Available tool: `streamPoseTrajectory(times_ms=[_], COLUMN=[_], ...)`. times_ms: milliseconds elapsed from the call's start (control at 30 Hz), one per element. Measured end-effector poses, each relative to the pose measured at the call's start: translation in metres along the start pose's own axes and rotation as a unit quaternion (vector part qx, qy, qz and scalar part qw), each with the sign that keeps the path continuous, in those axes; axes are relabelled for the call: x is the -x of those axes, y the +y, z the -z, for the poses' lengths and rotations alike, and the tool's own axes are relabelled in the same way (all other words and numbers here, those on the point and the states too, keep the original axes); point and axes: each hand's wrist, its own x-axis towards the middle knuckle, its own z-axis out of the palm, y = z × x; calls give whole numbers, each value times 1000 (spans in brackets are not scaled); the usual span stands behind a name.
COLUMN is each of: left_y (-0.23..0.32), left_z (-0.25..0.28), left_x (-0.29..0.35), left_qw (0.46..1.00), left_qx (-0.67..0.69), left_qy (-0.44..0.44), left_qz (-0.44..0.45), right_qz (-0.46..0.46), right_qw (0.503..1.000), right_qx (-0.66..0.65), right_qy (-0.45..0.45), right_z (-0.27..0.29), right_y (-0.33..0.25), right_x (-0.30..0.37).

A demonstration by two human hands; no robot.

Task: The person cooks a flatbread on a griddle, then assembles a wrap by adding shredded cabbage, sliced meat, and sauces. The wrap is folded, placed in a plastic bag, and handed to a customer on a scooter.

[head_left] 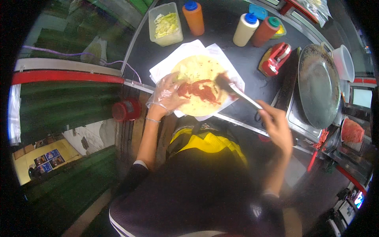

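A round flatbread (195, 107) lies on white paper sheets (233, 73) on the dark counter, with reddish-brown sauced filling (203, 91) across its middle and shredded pale-green lettuce (185, 75) above that. My left hand (167, 94), in a clear plastic glove, rests at the flatbread's left edge with its fingers apart, near the lettuce. In my bare right hand (276, 124) is a metal-handled utensil (246, 98) with a dark head. That head hovers over or touches the flatbread's right side; blur hides which, and its exact kind.
A plastic tub (169, 40) of shredded lettuce and an orange sauce bottle (193, 19) stand at the back left. Cream (245, 31) and red-brown (265, 32) bottles stand back right. A red device (276, 59) sits before a large pan (319, 87) on a stove.
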Motion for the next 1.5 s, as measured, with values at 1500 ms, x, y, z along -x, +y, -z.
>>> streamPoseTrajectory(times_ms=[1500], left_y=[19], left_z=[-56], left_x=[20], left_qw=[993], left_qx=[-31], left_qy=[93], left_qz=[-63], right_qz=[94], right_qw=[986], right_qx=[115], right_qy=[82], right_z=[-4], right_y=[19], right_x=[47])
